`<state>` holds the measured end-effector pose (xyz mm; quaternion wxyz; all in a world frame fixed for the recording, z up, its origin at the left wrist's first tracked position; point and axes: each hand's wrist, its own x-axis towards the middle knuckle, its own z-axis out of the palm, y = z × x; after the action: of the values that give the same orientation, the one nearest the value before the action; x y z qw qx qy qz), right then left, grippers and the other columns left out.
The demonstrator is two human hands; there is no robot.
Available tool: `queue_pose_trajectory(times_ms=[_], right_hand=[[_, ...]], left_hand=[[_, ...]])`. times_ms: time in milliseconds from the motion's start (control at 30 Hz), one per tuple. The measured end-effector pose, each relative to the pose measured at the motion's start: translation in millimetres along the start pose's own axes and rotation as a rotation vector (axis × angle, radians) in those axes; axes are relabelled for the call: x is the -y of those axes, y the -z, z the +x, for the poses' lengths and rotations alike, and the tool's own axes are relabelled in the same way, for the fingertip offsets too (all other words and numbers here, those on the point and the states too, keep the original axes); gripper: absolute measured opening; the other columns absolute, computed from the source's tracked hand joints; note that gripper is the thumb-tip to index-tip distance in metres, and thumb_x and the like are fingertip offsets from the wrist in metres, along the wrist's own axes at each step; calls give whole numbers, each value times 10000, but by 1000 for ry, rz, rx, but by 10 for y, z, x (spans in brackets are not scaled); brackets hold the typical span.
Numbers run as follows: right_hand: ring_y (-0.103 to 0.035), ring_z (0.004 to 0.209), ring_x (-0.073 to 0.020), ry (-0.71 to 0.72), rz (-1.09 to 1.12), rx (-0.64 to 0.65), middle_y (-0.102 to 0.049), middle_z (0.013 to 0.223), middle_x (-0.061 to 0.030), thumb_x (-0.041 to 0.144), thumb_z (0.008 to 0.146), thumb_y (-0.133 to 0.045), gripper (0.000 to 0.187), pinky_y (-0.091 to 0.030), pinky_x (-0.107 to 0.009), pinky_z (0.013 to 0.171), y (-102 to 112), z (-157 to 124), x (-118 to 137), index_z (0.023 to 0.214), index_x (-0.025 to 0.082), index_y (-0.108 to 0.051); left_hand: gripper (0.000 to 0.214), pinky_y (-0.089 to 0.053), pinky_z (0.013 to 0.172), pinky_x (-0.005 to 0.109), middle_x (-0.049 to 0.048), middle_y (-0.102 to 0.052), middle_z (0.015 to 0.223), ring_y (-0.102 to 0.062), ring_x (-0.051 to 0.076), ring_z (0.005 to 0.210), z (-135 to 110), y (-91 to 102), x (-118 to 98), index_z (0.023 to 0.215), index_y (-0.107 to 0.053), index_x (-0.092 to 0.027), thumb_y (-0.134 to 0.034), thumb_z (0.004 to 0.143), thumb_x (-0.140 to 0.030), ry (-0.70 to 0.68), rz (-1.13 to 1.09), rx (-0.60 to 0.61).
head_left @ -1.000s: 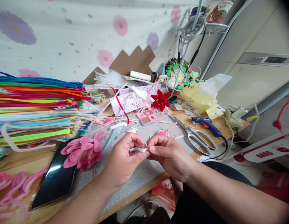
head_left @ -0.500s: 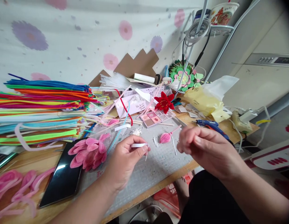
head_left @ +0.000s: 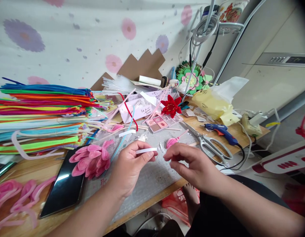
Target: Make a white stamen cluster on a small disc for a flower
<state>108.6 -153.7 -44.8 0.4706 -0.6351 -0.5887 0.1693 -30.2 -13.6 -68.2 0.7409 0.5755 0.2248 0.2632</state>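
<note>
My left hand point(head_left: 128, 166) pinches a narrow white strip point(head_left: 145, 150) between thumb and fingers, above the grey cutting mat point(head_left: 140, 197). A thin pale thread-like piece pokes out by the fingertips. My right hand point(head_left: 192, 166) hovers just to the right, its curved fingers and thumb apart, with nothing visible in them. Behind the hands lie a bunch of white flower stamens point(head_left: 142, 137), a few loose white stamens point(head_left: 161, 148) and a pink fuzzy bud point(head_left: 172, 142) on a stem. A large pink pipe-cleaner flower point(head_left: 90, 161) rests left of my left hand.
Scissors point(head_left: 205, 141) and a blue glue gun point(head_left: 221, 131) lie at the right. Bundles of coloured pipe cleaners point(head_left: 44, 102) fill the left, above a black tablet point(head_left: 63, 189). A red flower point(head_left: 171, 106) and a makeup palette point(head_left: 158, 123) stand at the back.
My right hand has moved left and down toward my left hand, and its fingers have parted from a pinch. The scissors now show fully. My left hand keeps the strip.
</note>
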Motion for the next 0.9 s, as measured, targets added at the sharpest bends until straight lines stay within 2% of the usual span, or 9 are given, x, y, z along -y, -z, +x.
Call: queue_pose_trajectory(times_ms=[67,133,267,400,533,633,767,900], right_hand=[[-616,701,-154,-27,46,-65,-654,796,-52,176,825,-617,73,-511,-282,636,-83,60,-51,893,165,-640],[-606,670,-150,-7,52,-113,-635,779,-49,235,830,-648,86,-506,-288,613,-143,107,-86,878,165,-635],[-596,671,-137,126,-7,-178,-628,795,-46,219,831,-664,58,-491,-279,613,-200,165,-93,860,174,-646],[-602,666,-133,138,-31,-200,-642,754,-38,165,833,-651,23,-481,-257,585,-222,205,-84,827,170,-673],[-622,692,-131,208,-48,-206,-663,768,-33,82,812,-642,118,-500,-245,603,-233,224,-102,862,173,-700],[-635,731,-132,261,-76,-206,-658,807,-38,46,801,-631,183,-529,-248,649,-236,215,-124,895,179,-716],[-644,801,-143,331,-141,-190,-640,889,-52,37,811,-620,262,-550,-268,698,-224,183,-159,983,207,-721],[-631,843,-155,436,-266,-169,-626,953,-74,28,839,-571,310,-549,-281,696,-169,141,-179,1054,209,-702]], left_hand=[[58,-464,738,255,-10,-723,750,-642,126,736,-4,-4,-1,811,-670,-195,-716,776,-189,-3,20,-1],[54,-462,731,253,-12,-715,742,-638,126,733,-10,-6,3,805,-671,-191,-716,774,-186,-6,36,-6],[61,-466,733,262,-15,-702,744,-637,133,739,-25,-9,11,805,-668,-191,-718,770,-198,-8,36,-7],[92,-466,757,265,-18,-699,777,-633,130,764,-39,-20,-6,835,-675,-198,-711,759,-163,-3,-13,37],[119,-468,815,311,-1,-695,795,-631,153,801,-43,-29,-28,852,-665,-188,-729,753,-201,11,-128,91],[154,-472,817,332,3,-670,758,-627,166,797,-38,-28,-30,818,-645,-175,-753,746,-259,39,-179,83],[165,-488,776,309,-2,-645,739,-616,151,751,-18,-28,-38,778,-631,-171,-747,750,-285,34,-225,68],[163,-499,760,293,18,-671,792,-632,155,755,-8,-20,-64,852,-651,-180,-708,780,-316,58,-265,100]])
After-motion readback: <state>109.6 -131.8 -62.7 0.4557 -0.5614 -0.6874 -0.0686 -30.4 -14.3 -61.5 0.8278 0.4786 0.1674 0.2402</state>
